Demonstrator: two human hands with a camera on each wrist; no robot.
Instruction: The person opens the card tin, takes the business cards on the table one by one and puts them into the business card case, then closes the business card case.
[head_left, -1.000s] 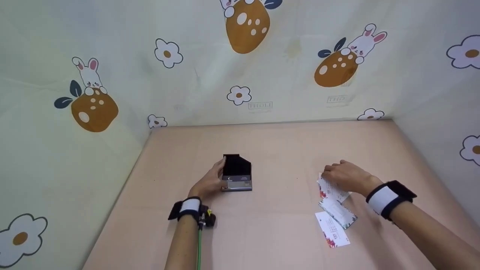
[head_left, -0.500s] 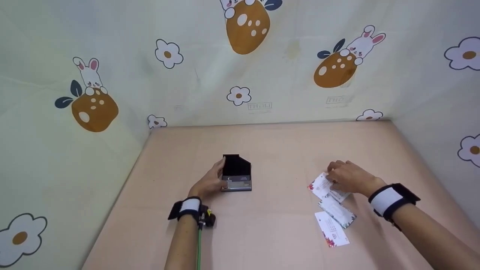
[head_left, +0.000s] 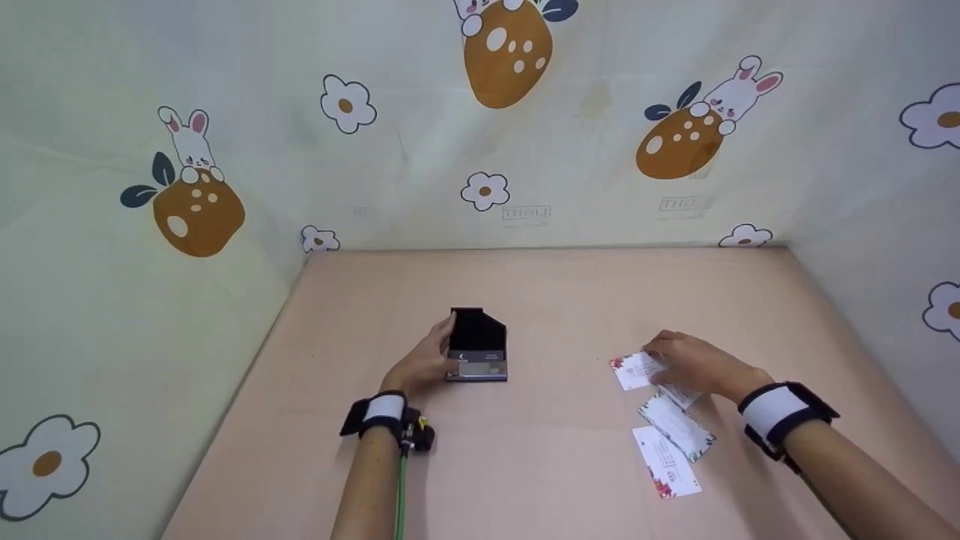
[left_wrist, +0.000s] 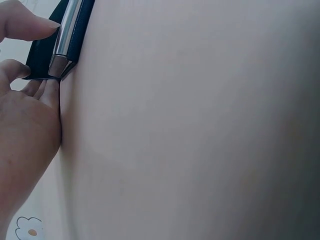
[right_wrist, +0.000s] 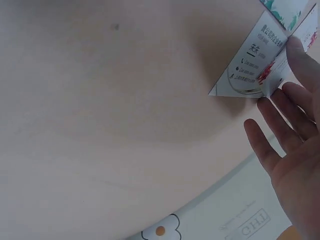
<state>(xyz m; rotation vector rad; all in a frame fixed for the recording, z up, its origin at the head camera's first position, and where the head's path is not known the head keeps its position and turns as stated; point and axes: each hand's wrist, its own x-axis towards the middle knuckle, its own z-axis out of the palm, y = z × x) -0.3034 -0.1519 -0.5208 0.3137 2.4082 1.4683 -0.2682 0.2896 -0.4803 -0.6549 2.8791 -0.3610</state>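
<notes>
One flowered card (head_left: 631, 373) sits just left of your right hand (head_left: 701, 366), pinched between its thumb and fingers; a half-hidden card (head_left: 684, 396) lies partly beneath that hand, with a leaf-edged card (head_left: 679, 426) and a red-cornered card (head_left: 667, 463) on its near side. Your left hand (head_left: 422, 365) grips the left edge of the black case (head_left: 478, 334), which rests on the bench (head_left: 555, 465) just to its right.

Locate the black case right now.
In the head view, the black case sits just left of the middle of the table, held by the left hand, with the white cards off to its right.
</notes>
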